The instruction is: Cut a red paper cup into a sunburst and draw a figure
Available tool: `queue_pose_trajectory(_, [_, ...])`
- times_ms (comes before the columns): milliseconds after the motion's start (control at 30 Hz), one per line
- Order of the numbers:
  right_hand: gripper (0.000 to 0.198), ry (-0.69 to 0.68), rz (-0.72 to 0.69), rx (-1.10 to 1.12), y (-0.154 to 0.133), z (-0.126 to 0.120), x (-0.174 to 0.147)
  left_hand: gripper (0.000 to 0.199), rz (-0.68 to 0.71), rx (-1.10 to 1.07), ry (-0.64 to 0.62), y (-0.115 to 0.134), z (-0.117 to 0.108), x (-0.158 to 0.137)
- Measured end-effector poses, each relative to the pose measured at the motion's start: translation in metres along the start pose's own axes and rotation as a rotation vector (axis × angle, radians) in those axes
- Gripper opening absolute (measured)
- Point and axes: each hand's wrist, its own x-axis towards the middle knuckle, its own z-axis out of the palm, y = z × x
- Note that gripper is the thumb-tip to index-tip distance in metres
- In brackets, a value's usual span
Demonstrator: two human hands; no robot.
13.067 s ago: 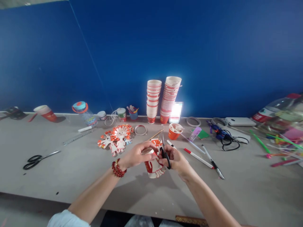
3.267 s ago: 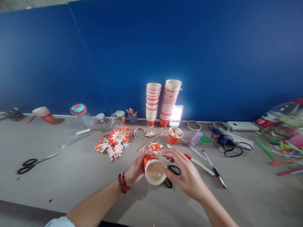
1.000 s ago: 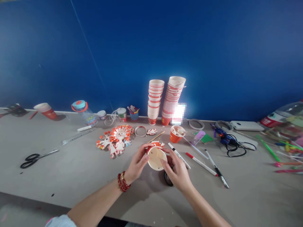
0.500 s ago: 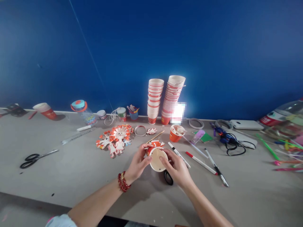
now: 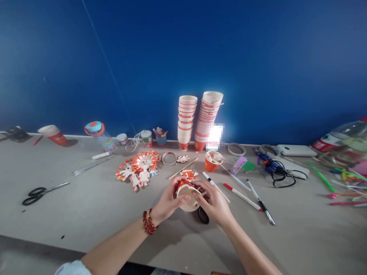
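Observation:
Between my hands is a red and white paper cup (image 5: 189,204), tilted with its pale round face toward me. My left hand (image 5: 170,200) grips its left side, thumb lying across the pale face. On the right side my right hand (image 5: 213,200) holds it too, thumb on the edge and fingers behind. Below the right fingers a black scissor handle (image 5: 203,215) shows; the rest of it is hidden. Just beyond the cup lies a red and white paper cutout (image 5: 189,175). A white marker with a black cap (image 5: 216,187) rests beside my right hand.
Left of my hands lie paper figures (image 5: 143,168) and black scissors (image 5: 46,192). Two tall stacks of paper cups (image 5: 187,122) stand by the blue wall, near a cup of scraps (image 5: 212,164). To the right are a red marker (image 5: 242,196), a pen (image 5: 260,202) and a glue gun (image 5: 272,166).
The cup has tipped and shifted slightly left and down in my hands. My left thumb has moved further across its pale face. Both hands keep their hold.

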Motion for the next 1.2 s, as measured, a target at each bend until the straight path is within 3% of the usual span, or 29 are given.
queue_pose_trajectory(200, [0.050,0.015,-0.137,-0.005,0.0018,-0.0015,-0.0001,0.065,0.085,-0.100,-0.060,0.0051,0.0022,-0.0006])
queue_pose_trajectory(367, [0.054,0.027,-0.247,0.082,-0.0006,-0.0038,0.0020,0.072,0.177,-0.191,-0.118,0.0067,0.0003,-0.0009])
queue_pose_trajectory(600, [0.053,-0.067,-0.216,0.206,-0.0008,-0.0062,0.0025,0.080,0.230,-0.229,-0.137,0.0021,-0.0021,0.0000])
queue_pose_trajectory(733, [0.051,-0.017,-0.241,0.099,0.0014,-0.0075,0.0017,0.082,0.218,-0.213,-0.128,-0.0022,-0.0036,0.0005])
queue_pose_trajectory(867, [0.061,0.072,-0.317,-0.083,0.0038,-0.0075,-0.0007,0.086,0.220,-0.103,-0.151,-0.0006,-0.0015,-0.0001])
queue_pose_trajectory(1033, [0.070,0.068,-0.322,-0.140,0.0024,-0.0058,-0.0021,0.088,0.318,0.274,-0.078,0.0045,0.0034,-0.0025])
queue_pose_trajectory(1200, [0.054,-0.023,-0.239,-0.022,-0.0008,-0.0056,0.0002,0.065,0.184,0.198,-0.031,0.0032,-0.0033,-0.0014])
